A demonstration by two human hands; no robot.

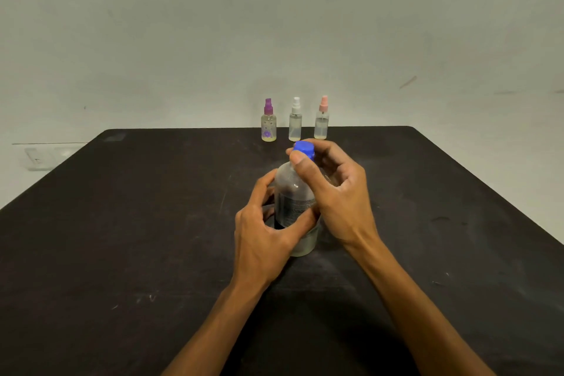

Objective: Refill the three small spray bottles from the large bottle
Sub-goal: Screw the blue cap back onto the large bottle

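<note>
Head view: large bottle upright mid-desk. Left hand grips its body; right hand fingers pinch blue cap. Three small spray bottles stand capped at far edge.

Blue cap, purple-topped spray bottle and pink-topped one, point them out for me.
blue cap [304, 148]: head view, on its top face.
purple-topped spray bottle [269, 128]: head view, on its clear body.
pink-topped spray bottle [321, 127]: head view, on its clear body.
</note>
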